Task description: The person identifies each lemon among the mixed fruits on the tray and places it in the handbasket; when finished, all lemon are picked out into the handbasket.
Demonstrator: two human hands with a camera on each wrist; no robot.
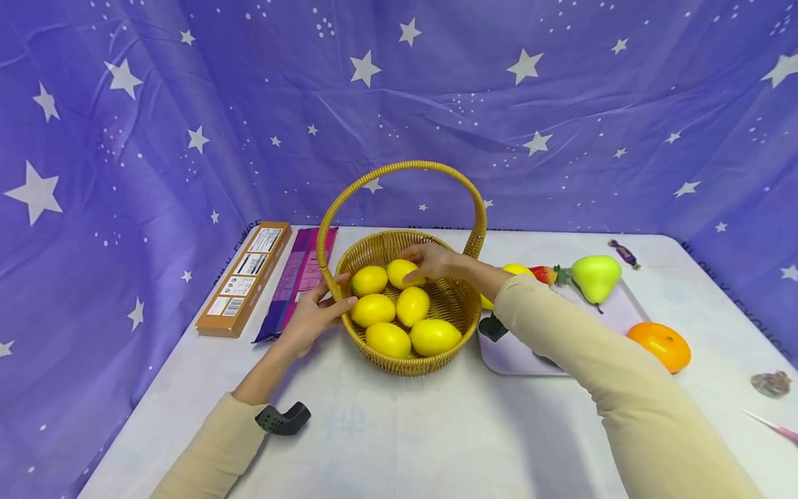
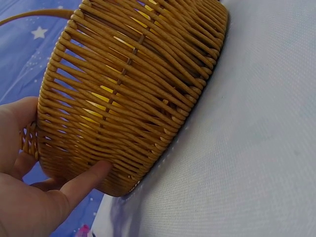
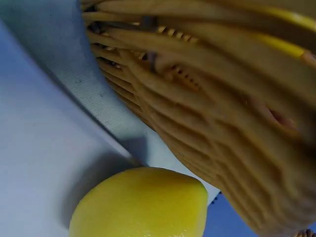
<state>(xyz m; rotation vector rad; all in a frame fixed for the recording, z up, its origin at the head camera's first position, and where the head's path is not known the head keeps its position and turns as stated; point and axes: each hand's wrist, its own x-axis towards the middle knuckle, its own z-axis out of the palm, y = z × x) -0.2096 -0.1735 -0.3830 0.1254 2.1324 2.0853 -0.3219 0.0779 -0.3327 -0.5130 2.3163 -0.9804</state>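
Observation:
A woven wicker basket (image 1: 454, 305) with a tall arched handle stands mid-table, several yellow lemons (image 1: 373, 310) lying inside. At its left side my left hand (image 1: 312, 317) grips the rim, with one finger against the outer weave (image 2: 133, 94) in the left wrist view. My right hand (image 1: 431, 262) reaches over the right side of the basket and holds a lemon (image 1: 399, 273) at the back, among the others. The basket wall mostly hides this hand in the right wrist view, where another lemon (image 3: 143, 207) lies outside on the tray.
Right of the basket is a pale tray (image 1: 524, 360) with a strawberry (image 1: 544, 274), a green pear (image 1: 596, 278) and an orange (image 1: 661, 345) at its edge. A wrapped candy (image 1: 624, 254) lies behind. To the left are a brown box (image 1: 246, 281) and a purple packet (image 1: 299, 277).

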